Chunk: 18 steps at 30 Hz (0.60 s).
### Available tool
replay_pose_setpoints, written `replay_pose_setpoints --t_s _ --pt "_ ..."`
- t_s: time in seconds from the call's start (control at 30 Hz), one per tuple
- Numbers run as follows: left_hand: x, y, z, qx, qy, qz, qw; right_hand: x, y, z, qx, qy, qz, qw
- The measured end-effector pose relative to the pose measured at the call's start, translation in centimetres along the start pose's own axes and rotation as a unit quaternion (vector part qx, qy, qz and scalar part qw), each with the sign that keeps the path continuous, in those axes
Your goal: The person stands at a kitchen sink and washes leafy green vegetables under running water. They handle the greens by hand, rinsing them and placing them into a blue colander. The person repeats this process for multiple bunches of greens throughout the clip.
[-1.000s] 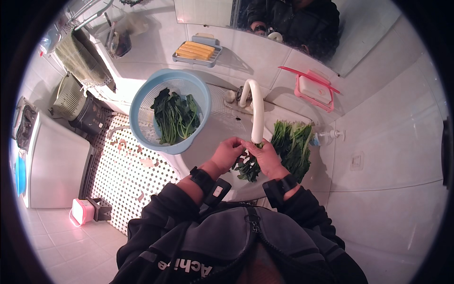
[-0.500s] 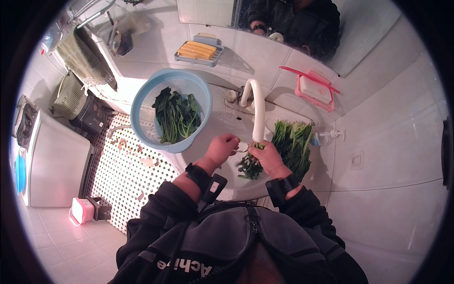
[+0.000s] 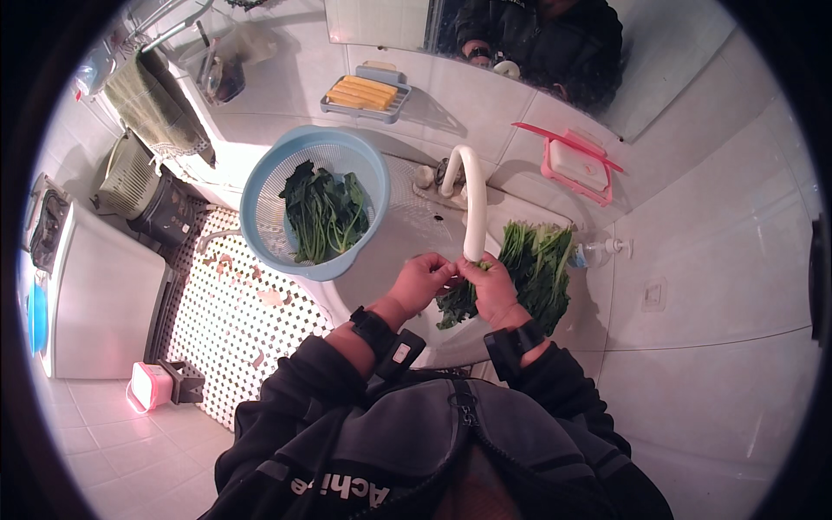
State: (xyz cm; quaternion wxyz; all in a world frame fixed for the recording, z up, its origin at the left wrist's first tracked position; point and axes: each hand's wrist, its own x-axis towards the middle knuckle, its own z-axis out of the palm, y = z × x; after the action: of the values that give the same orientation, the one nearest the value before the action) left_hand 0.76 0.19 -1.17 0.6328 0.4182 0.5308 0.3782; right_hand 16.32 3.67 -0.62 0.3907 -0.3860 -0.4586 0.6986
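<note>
Head view: right grip holds ruffled, slim-stemmed greens; left grip pinched narrow.

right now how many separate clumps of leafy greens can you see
3: a clump in the blue colander, a small bunch held in the right hand, and a bigger pile to the right of that hand. More could be hidden beneath.

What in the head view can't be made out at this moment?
All in the head view:
- Whether the left hand holds anything: its fingers hide it.
- Upper stems of the dark-green leafy bunch: the right hand covers them.
- The curved white faucet's outlet: turned from view.
- The round blue plastic colander's bottom: leaves cover part.
</note>
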Motion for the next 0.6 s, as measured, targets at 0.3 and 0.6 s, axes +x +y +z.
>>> replay_pose_setpoints --t_s 0.3,0.6 --pt "-0.1 -1.1 0.6 -0.062 0.015 0.162 0.985 0.4 -2.3 1.2 0.187 -0.037 0.018 0.981" --pt "-0.6 -0.6 0.1 0.191 -0.008 0.123 0.974 1.7 -2.9 1.0 0.125 -0.023 0.021 0.992"
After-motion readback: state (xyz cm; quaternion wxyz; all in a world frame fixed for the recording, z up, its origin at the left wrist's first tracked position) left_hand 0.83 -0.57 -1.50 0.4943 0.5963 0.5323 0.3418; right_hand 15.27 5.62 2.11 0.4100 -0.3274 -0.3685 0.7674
